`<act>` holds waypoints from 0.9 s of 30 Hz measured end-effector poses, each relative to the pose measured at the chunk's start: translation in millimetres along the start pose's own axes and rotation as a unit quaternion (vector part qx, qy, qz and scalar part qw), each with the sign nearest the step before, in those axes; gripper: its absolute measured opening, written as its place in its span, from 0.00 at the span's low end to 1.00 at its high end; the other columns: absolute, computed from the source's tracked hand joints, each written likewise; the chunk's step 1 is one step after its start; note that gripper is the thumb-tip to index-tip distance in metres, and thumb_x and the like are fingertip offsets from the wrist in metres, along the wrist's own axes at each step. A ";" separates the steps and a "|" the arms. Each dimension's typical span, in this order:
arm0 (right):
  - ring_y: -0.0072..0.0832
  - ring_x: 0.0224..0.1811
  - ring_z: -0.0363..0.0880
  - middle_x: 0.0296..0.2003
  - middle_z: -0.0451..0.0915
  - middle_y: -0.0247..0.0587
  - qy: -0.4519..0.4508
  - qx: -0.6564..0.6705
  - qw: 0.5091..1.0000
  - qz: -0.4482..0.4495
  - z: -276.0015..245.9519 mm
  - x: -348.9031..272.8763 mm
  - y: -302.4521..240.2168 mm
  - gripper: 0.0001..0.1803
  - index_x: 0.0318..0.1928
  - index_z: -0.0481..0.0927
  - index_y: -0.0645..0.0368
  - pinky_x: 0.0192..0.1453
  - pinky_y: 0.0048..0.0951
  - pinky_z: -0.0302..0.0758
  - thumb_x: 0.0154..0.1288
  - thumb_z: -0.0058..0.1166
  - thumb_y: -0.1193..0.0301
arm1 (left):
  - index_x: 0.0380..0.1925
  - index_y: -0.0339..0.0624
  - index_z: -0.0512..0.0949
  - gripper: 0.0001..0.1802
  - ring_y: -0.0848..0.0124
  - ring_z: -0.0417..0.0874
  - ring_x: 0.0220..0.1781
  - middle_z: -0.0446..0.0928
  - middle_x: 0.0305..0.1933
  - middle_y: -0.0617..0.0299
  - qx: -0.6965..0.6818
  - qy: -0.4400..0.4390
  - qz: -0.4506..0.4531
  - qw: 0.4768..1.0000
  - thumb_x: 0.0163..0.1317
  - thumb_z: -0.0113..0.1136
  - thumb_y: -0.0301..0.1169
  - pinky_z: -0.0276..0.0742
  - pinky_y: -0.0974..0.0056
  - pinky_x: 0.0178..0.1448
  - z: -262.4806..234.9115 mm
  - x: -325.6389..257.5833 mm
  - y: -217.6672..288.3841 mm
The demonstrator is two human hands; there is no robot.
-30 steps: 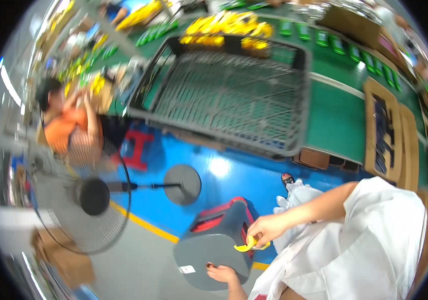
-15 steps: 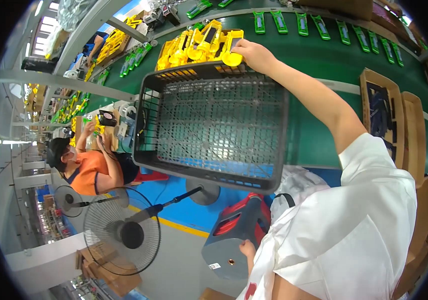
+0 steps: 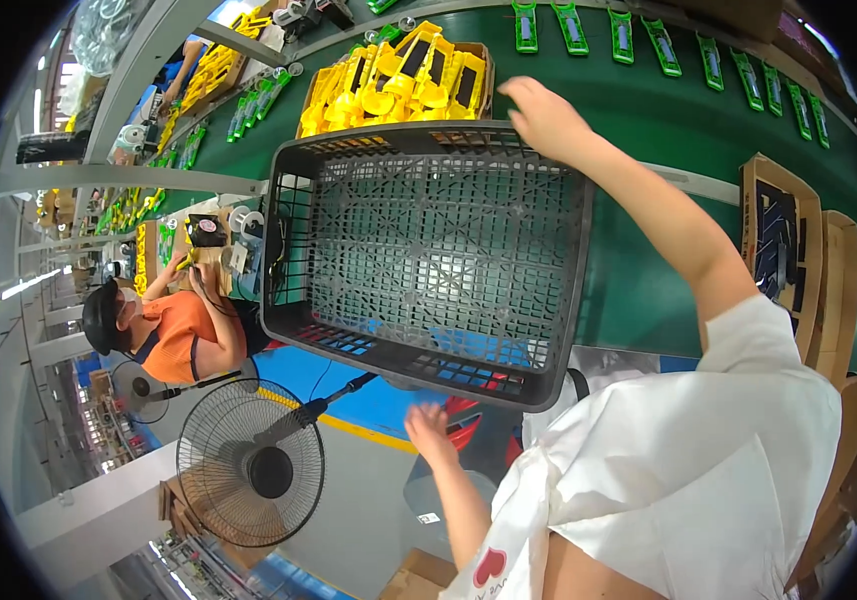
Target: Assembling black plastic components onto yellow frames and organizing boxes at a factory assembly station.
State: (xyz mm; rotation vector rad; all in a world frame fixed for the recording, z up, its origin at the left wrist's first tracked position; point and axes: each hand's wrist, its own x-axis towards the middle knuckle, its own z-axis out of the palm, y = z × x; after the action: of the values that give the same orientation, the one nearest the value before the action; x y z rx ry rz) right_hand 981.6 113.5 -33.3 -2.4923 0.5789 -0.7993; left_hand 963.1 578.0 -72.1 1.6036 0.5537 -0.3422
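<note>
Green bench point(image 3: 638, 295): yellow parts point(image 3: 400, 88) heaped just left of right hand point(image 3: 545, 118); left hand point(image 3: 427, 428) farther. Fingers loosely parted, both seemingly empty.

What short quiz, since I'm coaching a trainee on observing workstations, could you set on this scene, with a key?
1. Which of the wearer's hands is nearer the heap of yellow plastic parts?
2. True or false: the black, rectangular, plastic mesh crate is filled with yellow parts.
3. Choose one: the black fan with a round wire grille is on the wearer's A) left, B) right.

Key: 1. The right hand. 2. False; no yellow parts show inside it. 3. A.
</note>
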 end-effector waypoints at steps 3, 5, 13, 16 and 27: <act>0.45 0.50 0.63 0.46 0.64 0.51 0.035 -0.042 0.997 0.049 -41.0 -75.3 -23.8 0.22 0.45 0.63 0.66 0.54 0.35 0.62 0.48 0.51 0.73 | 0.44 0.41 0.65 0.24 0.72 0.75 0.37 0.70 0.43 0.58 -0.047 -0.097 -0.032 0.994 0.53 0.50 0.47 0.70 0.70 0.38 29.5 35.4 36.8; 0.47 0.51 0.61 0.47 0.63 0.55 0.054 -0.035 0.991 0.115 -55.6 -128.8 -46.3 0.27 0.48 0.60 0.69 0.55 0.35 0.61 0.49 0.53 0.71 | 0.37 0.43 0.69 0.20 0.73 0.76 0.29 0.74 0.34 0.61 -0.060 -0.145 -0.071 0.985 0.52 0.52 0.47 0.69 0.74 0.26 42.0 64.4 49.9; 0.30 0.33 0.75 0.36 0.75 0.41 -0.260 0.386 0.705 0.534 24.5 -286.7 -112.9 0.28 0.51 0.62 0.67 0.32 0.28 0.74 0.49 0.50 0.69 | 0.33 0.30 0.70 0.18 0.58 0.74 0.35 0.71 0.38 0.52 -0.022 -0.292 -0.037 0.956 0.38 0.47 0.28 0.76 0.55 0.36 43.3 108.4 36.3; 0.30 0.35 0.75 0.39 0.72 0.43 -0.129 0.489 0.618 0.601 42.7 -293.3 -124.9 0.26 0.46 0.68 0.58 0.35 0.33 0.73 0.54 0.46 0.52 | 0.26 0.28 0.70 0.15 0.57 0.75 0.31 0.72 0.31 0.52 -0.074 -0.343 -0.026 0.936 0.38 0.45 0.28 0.77 0.57 0.36 39.3 130.0 25.2; 0.45 0.44 0.70 0.40 0.71 0.54 -0.082 0.243 0.858 0.444 -84.5 -352.1 -203.4 0.26 0.49 0.61 0.64 0.46 0.38 0.67 0.48 0.46 0.67 | 0.19 0.32 0.63 0.11 0.55 0.74 0.33 0.69 0.28 0.44 0.099 -0.375 -0.002 0.922 0.50 0.41 0.32 0.75 0.55 0.41 10.5 42.8 35.2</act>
State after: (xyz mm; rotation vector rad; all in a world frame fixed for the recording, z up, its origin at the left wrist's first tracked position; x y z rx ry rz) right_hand 717.9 433.8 -14.2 -1.5348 1.1616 -0.2945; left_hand 1018.9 572.6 -66.3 1.5133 -0.0738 -0.9850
